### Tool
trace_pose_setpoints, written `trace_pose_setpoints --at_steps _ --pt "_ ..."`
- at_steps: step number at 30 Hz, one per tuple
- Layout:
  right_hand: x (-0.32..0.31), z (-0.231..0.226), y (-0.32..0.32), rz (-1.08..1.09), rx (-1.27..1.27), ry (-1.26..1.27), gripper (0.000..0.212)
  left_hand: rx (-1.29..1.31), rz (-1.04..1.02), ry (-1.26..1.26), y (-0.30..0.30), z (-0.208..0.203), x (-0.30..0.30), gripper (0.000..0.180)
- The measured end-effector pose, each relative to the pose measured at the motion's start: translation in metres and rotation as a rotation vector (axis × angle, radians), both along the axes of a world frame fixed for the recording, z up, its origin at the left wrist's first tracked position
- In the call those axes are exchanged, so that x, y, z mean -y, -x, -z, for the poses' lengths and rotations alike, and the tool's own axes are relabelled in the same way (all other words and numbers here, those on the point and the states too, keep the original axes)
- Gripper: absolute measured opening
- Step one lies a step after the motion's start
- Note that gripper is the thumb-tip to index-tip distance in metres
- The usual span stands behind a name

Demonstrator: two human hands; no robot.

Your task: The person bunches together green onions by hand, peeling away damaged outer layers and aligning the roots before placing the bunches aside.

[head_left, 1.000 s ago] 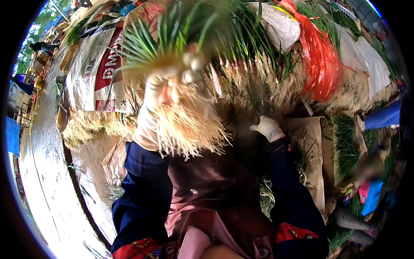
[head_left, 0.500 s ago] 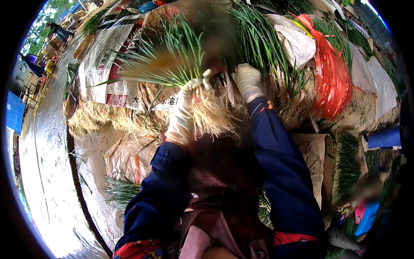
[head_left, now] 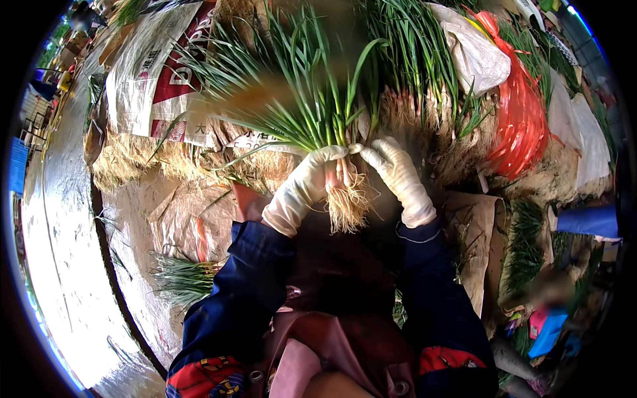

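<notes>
A bunch of spring onions (head_left: pixel 318 113) stands upright at the middle, long green leaves fanned up and away, pale roots (head_left: pixel 348 209) hanging down. My left hand (head_left: pixel 298 189), in a cream glove, is wrapped round the stems just above the roots. Also gloved, my right hand (head_left: pixel 396 179) pinches at the right side of the same bunch, its fingertips meeting my left ones. What exactly lies between the right fingertips is partly hidden. Behind my hands, more spring onions (head_left: pixel 411 60) lie in a thick heap, roots facing me.
A printed white and red sack (head_left: pixel 149 79) covers the heap at left. On the right are a white bag (head_left: pixel 481 60) and red plastic strands (head_left: pixel 521 126). A smaller onion bundle (head_left: pixel 182 278) lies low on the left, beside the wet floor (head_left: pixel 60 232). A blurred person (head_left: pixel 551 292) is at lower right.
My right hand has come back from the heap to meet my left at the bunch. The left hand has shifted right, and the bunch now stands more upright.
</notes>
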State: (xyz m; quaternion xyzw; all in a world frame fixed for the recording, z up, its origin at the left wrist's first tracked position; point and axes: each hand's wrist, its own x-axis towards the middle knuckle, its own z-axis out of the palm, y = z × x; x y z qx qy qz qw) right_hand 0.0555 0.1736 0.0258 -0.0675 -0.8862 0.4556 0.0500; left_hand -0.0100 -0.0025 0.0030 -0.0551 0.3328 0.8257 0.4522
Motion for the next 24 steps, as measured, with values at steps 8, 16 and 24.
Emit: trace_pose_setpoints --at_steps 8,16,24 --pt "-0.011 0.009 0.047 -0.020 0.108 0.908 0.019 0.093 0.073 -0.171 -0.002 -0.007 -0.007 0.031" --pt "0.013 0.010 0.046 0.098 0.260 1.480 0.016 -0.141 0.051 -0.229 -0.001 0.006 -0.011 0.039" --pt "0.023 -0.010 0.043 0.070 0.170 1.562 0.023 -0.193 0.036 -0.292 0.002 0.006 -0.007 0.042"
